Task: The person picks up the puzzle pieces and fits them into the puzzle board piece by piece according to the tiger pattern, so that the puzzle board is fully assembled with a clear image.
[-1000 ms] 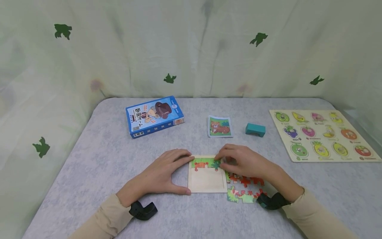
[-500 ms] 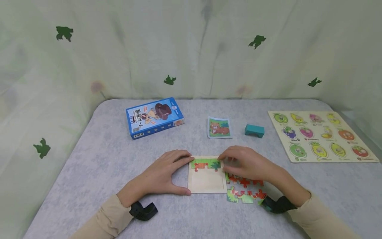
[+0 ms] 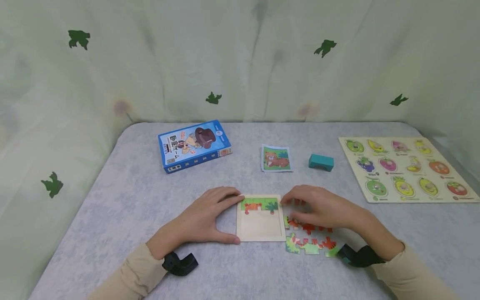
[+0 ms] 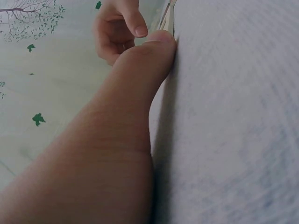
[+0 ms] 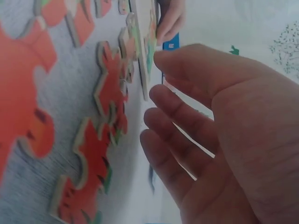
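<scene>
A small square wooden puzzle tray (image 3: pixel 261 226) lies in the middle of the head view, with a row of green and orange pieces along its far side. My left hand (image 3: pixel 204 218) rests at the tray's left side, thumb at the near corner and index finger at the far corner. Just right of the tray, my right hand (image 3: pixel 318 206) hovers over loose puzzle pieces (image 3: pixel 311 246). Its fingers are relaxed and bent, with nothing between them in the right wrist view. That hand partly covers the orange pieces (image 5: pixel 88 163) below it.
Behind the tray lie a picture card (image 3: pixel 276 158) of an animal and a teal block (image 3: pixel 321 162). A blue game box (image 3: pixel 195 146) sits at the back left. To the right is a fruit puzzle board (image 3: pixel 406 171). A curtain hangs behind the table.
My right hand has left the tray's far right corner, drawing back to the right with its fingers loosening. A green leafy piece there now shows uncovered. My left hand has stayed in place.
</scene>
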`<action>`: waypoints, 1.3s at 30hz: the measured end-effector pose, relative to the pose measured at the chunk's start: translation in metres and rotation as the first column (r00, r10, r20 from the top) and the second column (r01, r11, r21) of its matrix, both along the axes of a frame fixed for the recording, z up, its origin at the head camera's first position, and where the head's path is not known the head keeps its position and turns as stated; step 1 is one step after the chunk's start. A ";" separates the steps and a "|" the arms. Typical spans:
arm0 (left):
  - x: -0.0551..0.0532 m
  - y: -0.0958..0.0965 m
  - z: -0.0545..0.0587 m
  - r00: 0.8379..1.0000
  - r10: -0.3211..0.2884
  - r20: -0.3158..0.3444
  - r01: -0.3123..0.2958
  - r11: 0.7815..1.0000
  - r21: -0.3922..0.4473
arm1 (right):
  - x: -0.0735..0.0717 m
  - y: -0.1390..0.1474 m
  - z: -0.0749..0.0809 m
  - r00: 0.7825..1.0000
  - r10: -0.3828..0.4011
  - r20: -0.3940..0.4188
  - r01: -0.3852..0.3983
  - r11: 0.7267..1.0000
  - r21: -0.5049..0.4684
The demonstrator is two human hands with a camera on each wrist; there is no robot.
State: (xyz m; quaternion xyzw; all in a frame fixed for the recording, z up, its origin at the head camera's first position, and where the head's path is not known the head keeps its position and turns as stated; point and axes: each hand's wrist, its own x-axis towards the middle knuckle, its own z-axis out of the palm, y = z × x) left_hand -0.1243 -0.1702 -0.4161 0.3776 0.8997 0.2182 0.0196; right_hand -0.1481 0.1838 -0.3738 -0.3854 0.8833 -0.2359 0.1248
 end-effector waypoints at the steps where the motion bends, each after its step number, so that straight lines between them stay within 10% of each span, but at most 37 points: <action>1: 0.000 0.000 0.000 1.000 -0.001 -0.003 0.001 1.000 0.002 | 0.000 0.001 0.001 1.000 0.007 0.009 -0.007 1.000 0.002; 18: 0.000 0.000 0.001 1.000 -0.007 -0.018 0.008 1.000 0.009 | 0.002 0.012 0.004 0.983 0.047 0.178 -0.056 0.997 0.051; 39: 0.001 0.001 0.000 1.000 -0.012 -0.028 0.013 1.000 0.015 | 0.004 0.008 0.001 0.987 0.064 0.150 -0.072 0.996 0.052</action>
